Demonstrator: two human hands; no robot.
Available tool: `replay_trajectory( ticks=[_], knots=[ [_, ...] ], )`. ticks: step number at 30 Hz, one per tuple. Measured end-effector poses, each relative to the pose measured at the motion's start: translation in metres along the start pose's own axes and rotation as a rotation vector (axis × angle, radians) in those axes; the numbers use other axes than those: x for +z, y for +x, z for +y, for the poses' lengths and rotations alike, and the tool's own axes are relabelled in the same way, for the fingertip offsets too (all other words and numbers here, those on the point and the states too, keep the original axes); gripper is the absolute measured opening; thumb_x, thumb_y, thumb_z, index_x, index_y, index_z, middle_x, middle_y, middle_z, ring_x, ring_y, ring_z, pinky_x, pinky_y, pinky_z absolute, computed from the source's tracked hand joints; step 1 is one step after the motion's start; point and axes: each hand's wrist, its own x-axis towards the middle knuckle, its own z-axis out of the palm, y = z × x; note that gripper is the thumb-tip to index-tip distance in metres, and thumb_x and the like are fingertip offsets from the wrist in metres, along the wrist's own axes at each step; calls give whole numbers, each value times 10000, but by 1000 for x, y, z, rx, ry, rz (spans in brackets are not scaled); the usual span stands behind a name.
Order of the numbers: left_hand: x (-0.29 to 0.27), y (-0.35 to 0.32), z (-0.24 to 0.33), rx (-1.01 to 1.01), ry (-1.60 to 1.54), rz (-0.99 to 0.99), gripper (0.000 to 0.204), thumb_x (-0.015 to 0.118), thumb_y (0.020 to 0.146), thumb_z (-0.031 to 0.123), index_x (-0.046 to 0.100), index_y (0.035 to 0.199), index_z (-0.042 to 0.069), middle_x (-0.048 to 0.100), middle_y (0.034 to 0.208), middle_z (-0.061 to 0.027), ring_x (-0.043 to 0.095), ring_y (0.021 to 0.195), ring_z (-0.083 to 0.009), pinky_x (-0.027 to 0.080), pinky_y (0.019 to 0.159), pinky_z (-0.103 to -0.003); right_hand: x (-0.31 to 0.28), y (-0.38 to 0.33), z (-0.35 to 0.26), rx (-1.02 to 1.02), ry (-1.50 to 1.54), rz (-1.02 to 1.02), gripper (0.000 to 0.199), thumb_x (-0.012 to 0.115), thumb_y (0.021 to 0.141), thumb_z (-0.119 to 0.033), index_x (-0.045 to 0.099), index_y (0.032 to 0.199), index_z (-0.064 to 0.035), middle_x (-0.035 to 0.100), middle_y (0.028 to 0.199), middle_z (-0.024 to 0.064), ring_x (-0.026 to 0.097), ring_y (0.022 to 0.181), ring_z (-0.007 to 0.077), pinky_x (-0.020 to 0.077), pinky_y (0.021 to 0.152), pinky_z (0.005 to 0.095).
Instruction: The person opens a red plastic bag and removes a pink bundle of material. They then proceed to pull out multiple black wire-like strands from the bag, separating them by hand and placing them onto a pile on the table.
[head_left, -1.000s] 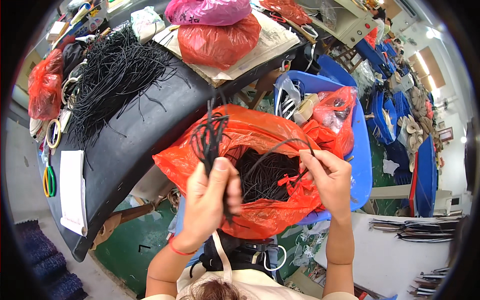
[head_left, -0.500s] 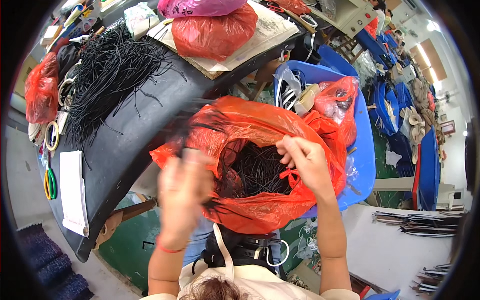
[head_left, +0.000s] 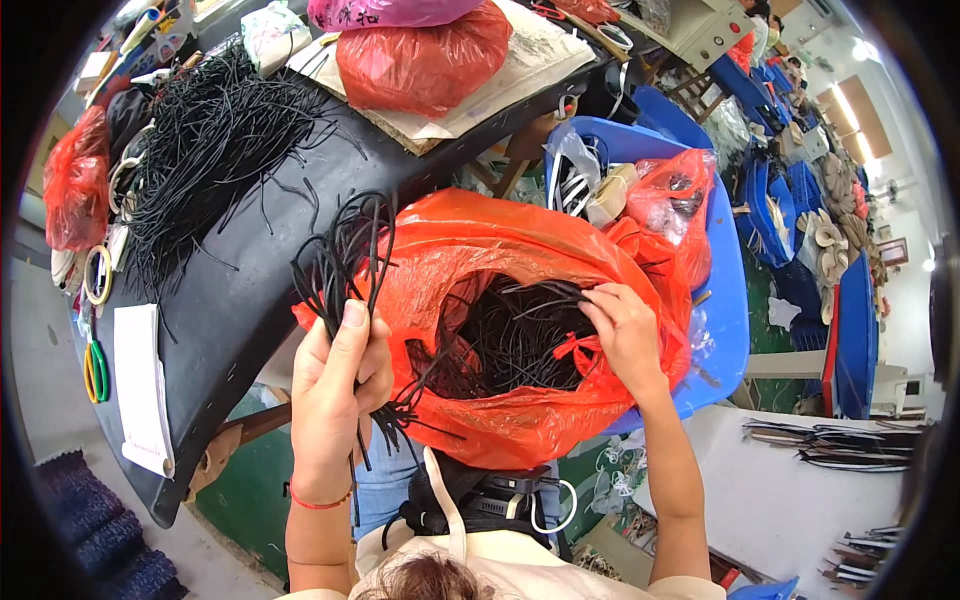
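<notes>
My left hand (head_left: pixel 342 372) is closed round a bundle of thin black cords (head_left: pixel 345 245), held over the left rim of a red plastic bag (head_left: pixel 510 232). Loops stick up above the thumb, and loose ends dangle below the fist. Inside the bag's wide mouth lies a tangled heap of black cords (head_left: pixel 520 340). At the right side of that mouth, my right hand (head_left: pixel 628 335) pinches some black cords between thumb and fingers. A twisted red strip of the bag (head_left: pixel 575 348) lies just left of its wrist.
Behind the bag stands a blue bin (head_left: pixel 728 320) holding smaller bags. To the left, a dark curved worktable (head_left: pixel 290 225) carries a large pile of black cords (head_left: pixel 200 150), a white paper pad (head_left: pixel 143 385) and scissors (head_left: pixel 96 370). A full red bag (head_left: pixel 425 65) rests on a board at the back.
My left hand, blurred before, is now steady, its cord bundle clearly visible with loops upward. My right hand has shifted slightly right and its fingers now pinch cords at the bag's mouth.
</notes>
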Motion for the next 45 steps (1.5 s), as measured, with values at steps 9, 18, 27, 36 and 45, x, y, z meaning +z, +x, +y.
replay_trajectory(
  ticks=[9, 18, 27, 36, 45],
  knots=[
    [22, -12, -14, 66, 145, -106, 258, 481, 972, 270, 548, 867, 43, 388, 537, 68, 282, 447, -17, 214, 411, -206, -56, 9, -57, 275, 401, -13, 127, 654, 821, -85, 680, 909, 1, 642, 751, 106, 610, 692, 210, 462, 624, 289],
    [38, -15, -28, -10, 111, -94, 230, 612, 903, 252, 534, 945, 39, 385, 641, 96, 314, 540, 3, 259, 477, -178, -50, 6, -95, 42, 212, 73, 106, 640, 828, -91, 635, 865, 8, 604, 749, 121, 586, 648, 268, 466, 597, 341],
    [17, -23, -46, 138, 427, -42, 166, 494, 956, 135, 549, 869, 4, 538, 731, 7, 480, 623, -41, 396, 533, -211, -15, -30, -138, -329, 155, 5, 140, 688, 720, -45, 580, 804, -14, 504, 632, 75, 513, 534, 225, 419, 497, 334],
    [-12, 8, 22, 440, -178, 278, 216, 423, 992, 267, 471, 891, 82, 483, 808, -18, 569, 801, -137, 452, 763, -284, 32, -13, -4, -140, -208, -31, 160, 637, 767, -82, 626, 923, -52, 543, 799, 76, 527, 767, 270, 451, 677, 376],
    [-16, 6, 18, 386, -123, 213, 240, 417, 994, 284, 494, 885, 85, 365, 668, 43, 285, 514, -21, 228, 405, -167, 15, -1, -10, -76, 80, 68, 129, 640, 793, -59, 644, 914, -14, 623, 833, 105, 585, 784, 277, 478, 701, 365]
  ],
)
